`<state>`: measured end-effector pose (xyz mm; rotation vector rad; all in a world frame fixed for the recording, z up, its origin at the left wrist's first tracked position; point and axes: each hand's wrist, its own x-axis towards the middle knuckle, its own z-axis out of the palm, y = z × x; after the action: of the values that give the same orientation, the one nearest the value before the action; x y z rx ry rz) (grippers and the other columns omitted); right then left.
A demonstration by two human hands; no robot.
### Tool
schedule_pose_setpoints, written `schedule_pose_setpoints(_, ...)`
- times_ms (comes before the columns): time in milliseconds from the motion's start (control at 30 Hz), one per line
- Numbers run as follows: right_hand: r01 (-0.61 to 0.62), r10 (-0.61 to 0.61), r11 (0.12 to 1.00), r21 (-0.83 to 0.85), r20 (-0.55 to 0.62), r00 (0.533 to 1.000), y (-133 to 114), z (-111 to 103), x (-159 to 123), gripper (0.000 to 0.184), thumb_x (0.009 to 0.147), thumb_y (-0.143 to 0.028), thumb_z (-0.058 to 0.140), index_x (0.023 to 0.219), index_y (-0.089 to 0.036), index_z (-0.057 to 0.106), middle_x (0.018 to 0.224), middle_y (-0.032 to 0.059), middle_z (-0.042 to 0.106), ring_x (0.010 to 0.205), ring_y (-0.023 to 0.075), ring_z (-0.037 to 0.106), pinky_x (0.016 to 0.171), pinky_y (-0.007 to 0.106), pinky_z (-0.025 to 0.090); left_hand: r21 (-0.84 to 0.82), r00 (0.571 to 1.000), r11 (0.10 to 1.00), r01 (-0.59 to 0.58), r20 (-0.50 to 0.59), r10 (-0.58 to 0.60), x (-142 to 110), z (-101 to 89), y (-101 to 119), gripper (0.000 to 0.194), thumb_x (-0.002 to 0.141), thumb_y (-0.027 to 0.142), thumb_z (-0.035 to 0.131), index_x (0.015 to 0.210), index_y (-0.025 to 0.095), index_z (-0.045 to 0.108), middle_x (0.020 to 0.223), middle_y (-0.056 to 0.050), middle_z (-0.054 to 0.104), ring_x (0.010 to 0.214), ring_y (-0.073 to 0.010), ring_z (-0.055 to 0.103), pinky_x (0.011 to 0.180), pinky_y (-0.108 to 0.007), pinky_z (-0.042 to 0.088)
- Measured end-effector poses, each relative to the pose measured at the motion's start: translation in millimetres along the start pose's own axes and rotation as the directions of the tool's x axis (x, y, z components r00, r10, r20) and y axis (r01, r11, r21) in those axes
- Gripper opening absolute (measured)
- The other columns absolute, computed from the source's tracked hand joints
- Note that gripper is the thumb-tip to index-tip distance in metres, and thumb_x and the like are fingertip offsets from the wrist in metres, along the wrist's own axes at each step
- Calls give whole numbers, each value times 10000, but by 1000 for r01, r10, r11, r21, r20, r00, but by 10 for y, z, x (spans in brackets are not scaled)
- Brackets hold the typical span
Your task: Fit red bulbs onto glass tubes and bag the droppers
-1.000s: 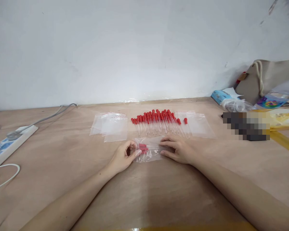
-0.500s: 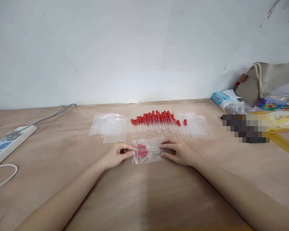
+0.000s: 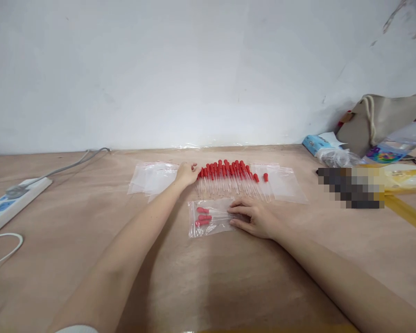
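A clear zip-lock bag [image 3: 220, 230] lies on the table with three red-bulbed droppers [image 3: 204, 217] inside, bulbs toward its left end. My right hand [image 3: 258, 219] holds the bag's right end, fingers and thumb resting on the plastic. Beyond the bag is a row of several loose droppers [image 3: 225, 171], red bulbs pointing away from me and clear stems toward me. At the row's left end is my left hand [image 3: 188, 174], fingers curled against the nearest bulbs; what is between the fingertips is hidden. One dropper [image 3: 266, 177] lies slightly apart on the right.
Flat clear bags [image 3: 156, 178] lie left of the row, and more bags [image 3: 287, 185] lie right of it. A power strip [image 3: 21, 203] with cables is at far left. At right are a tissue pack [image 3: 314, 144], a plastic bottle [image 3: 395, 145] and a cloth bag [image 3: 391, 115].
My left hand has let go of the zip-lock bag's left end and moved forward to the left end of the dropper row. My right hand stays on the bag.
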<state>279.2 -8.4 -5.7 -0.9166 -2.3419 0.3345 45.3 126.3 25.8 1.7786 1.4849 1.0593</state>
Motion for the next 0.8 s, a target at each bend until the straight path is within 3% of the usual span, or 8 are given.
schedule_pose_setpoints(200,1,-1,1000,3,11,1000,4,-2,8,285,799,-356,542,1039,-223,619,996,80,587,914,191,549,804,357,457,-42,995,994,99,10,-98,155,28,-56,287,861,303,481,1096,142,518,1104,-68,536,935,-200,549,788,-384,476)
schedule_pose_setpoints(400,-10,10,1000,6,16,1000,-19,-24,12,279,798,-353,546,1032,-221,622,995,79,588,907,186,555,798,348,463,-136,991,982,134,13,-134,210,-80,-63,191,676,274,667,748,105,612,652,-48,618,569,-142,562,548,-257,420)
schedule_pose_setpoints(467,-12,12,1000,3,13,1000,-15,-19,8,279,796,-352,549,1032,-222,621,1001,78,587,913,186,555,805,348,462,-188,992,975,119,-17,-124,157,-180,-58,178,668,258,656,744,111,591,611,-28,598,534,-121,544,524,-236,402)
schedule_pose_setpoints(567,-9,9,1000,6,0,1000,-2,-6,2,276,795,-345,552,1032,-220,620,1005,78,584,923,187,554,812,349,462,-262,989,964,54,-120,-88,-96,-394,-83,208,729,270,575,893,148,539,672,1,587,577,-94,544,570,-217,419)
schedule_pose_setpoints(667,-4,4,1000,13,-2,1000,10,3,-1,275,793,-341,553,1035,-226,618,1007,80,583,928,190,555,807,352,467,-343,969,933,-104,-245,18,-535,-615,-162,273,727,316,581,952,174,519,678,16,575,606,-96,543,615,-227,433)
schedule_pose_setpoints(800,-12,12,1000,2,-10,1000,16,8,-3,283,788,-352,558,1038,-233,619,1014,77,582,928,193,559,808,357,471,-376,963,925,-51,-265,-55,-1074,-786,-303,278,723,370,592,907,168,540,747,4,579,620,-90,533,631,-227,438)
